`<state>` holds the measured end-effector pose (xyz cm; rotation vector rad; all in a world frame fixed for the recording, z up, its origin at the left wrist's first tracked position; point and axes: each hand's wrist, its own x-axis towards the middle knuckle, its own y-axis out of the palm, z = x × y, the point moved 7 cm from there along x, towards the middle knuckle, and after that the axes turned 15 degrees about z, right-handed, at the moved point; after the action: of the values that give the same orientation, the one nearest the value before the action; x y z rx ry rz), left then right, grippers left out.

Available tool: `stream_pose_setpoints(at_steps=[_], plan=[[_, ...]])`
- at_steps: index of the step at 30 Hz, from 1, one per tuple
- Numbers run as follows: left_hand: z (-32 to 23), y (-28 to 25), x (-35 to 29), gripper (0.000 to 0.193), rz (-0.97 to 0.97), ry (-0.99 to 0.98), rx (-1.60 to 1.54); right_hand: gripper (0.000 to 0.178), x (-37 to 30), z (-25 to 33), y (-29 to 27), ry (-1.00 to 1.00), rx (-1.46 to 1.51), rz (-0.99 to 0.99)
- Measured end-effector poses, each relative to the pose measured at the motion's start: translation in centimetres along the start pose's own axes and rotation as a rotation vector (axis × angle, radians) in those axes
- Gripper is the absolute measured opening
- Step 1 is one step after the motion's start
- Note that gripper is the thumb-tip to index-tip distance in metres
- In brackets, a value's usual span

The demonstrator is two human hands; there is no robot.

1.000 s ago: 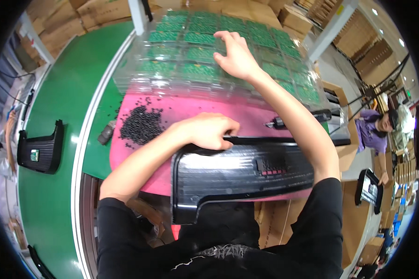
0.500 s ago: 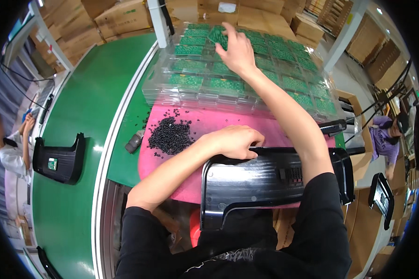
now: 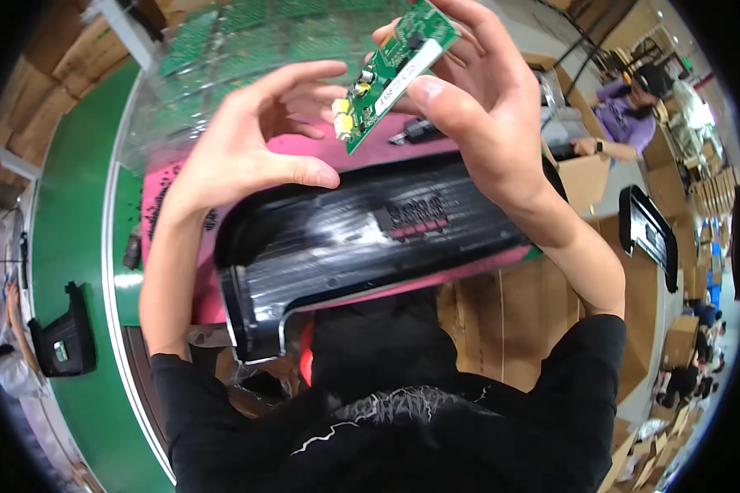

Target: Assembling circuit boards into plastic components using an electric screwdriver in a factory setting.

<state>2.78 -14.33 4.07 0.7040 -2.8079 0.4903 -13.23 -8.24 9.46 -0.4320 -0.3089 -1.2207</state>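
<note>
A green circuit board [image 3: 403, 62] with yellow connectors at its lower end and a white label strip is raised above the table, tilted. My right hand [image 3: 493, 99] grips it, thumb on the label and fingers behind. Close to the connector end, my left hand [image 3: 247, 135] is open, fingers spread and curved, apart from the board. Under both hands a glossy black plastic housing [image 3: 337, 238] lies on the pink mat [image 3: 370, 152], hollow side up, with a slotted patch right of its middle.
Clear trays of green boards [image 3: 263, 41] stand at the back. Small black screws [image 3: 160, 197] lie at the mat's left. A dark power driver [image 3: 415, 131] rests beyond the housing. Left, a green conveyor [image 3: 74, 246] carries another black housing [image 3: 66, 337]. A person in purple [image 3: 625, 115] is at right.
My right hand has come back from the trays with a circuit board. My left hand has let go of the housing's far edge and risen, opening beside the board. The view has shifted.
</note>
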Motion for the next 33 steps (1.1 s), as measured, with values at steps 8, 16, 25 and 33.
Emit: stream_pose_setpoints(at_steps=[8,16,25,33], plan=[[-0.1,4.6,2.4,0.058,0.062,-0.124,0.209,0.063,-7.0,-2.2,-3.6,0.007,0.001,-0.135],[4.4,7.6,0.5,0.056,0.158,-0.303,0.297,0.048,-12.7,-7.5,-5.4,0.295,-0.251,0.092],[6.0,9.4,0.4,0.05,0.314,-0.332,0.65,0.052,-13.2,-9.4,-4.8,0.38,-0.591,0.347],[6.5,9.2,0.4,0.052,0.306,-0.355,0.645,0.05,-13.4,-9.4,-4.1,0.388,-0.694,0.318]])
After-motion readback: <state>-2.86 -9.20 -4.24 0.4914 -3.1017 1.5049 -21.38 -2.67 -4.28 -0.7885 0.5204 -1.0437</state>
